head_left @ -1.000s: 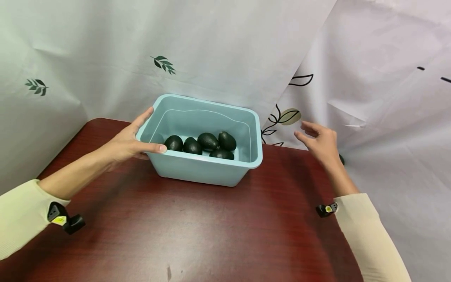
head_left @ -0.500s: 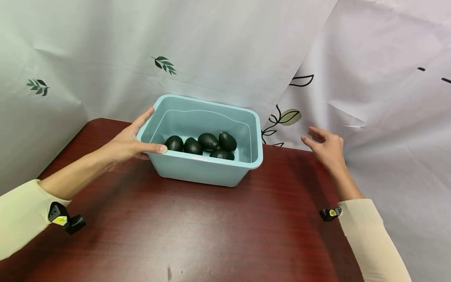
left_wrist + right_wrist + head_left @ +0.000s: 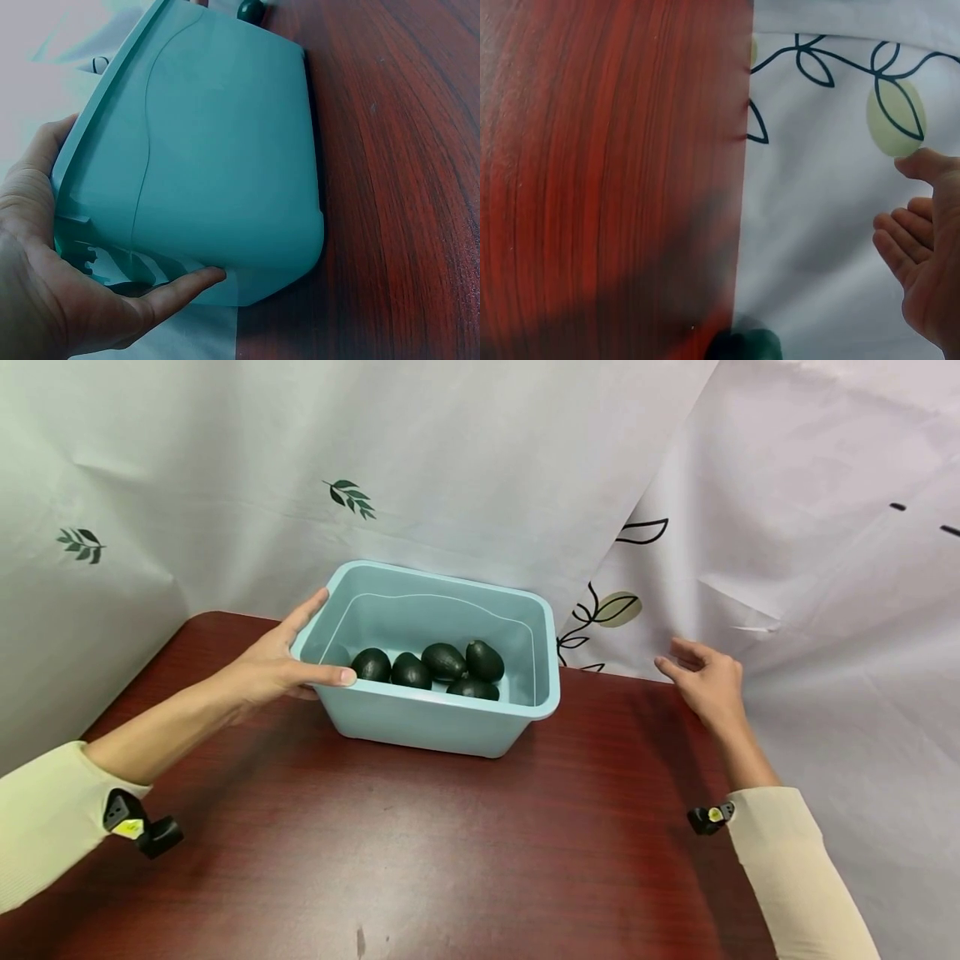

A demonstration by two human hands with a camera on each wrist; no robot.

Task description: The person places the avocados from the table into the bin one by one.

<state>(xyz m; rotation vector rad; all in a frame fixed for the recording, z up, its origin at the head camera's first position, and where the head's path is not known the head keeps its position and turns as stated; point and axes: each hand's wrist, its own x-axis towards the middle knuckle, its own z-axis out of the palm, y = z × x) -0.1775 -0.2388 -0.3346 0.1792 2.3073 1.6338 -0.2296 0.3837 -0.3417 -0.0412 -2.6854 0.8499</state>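
A light-blue plastic tub [image 3: 427, 718] stands at the back of the table, with several dark-green avocados [image 3: 442, 661] on its floor. My left hand [image 3: 270, 664] grips the tub's left end, thumb along the near rim and another finger reaching up the left rim. In the left wrist view the tub's outer wall [image 3: 225, 135] fills the middle, beside that hand. Over the table's right back edge my right hand [image 3: 708, 681] hovers with fingers loosely bent, holding nothing. A dark-green rounded thing like an avocado [image 3: 746, 345] shows at the table edge in the right wrist view.
The reddish-brown wooden table [image 3: 450, 843] extends in front of the tub. White cloth [image 3: 480, 468] with leaf prints hangs close behind the tub and along the right side. Black wrist cameras [image 3: 142, 827] sit on both sleeves.
My right hand has drifted right and a little toward me. The dark thing seen behind its wrist earlier is now hidden in the head view. Left hand and tub have stayed put.
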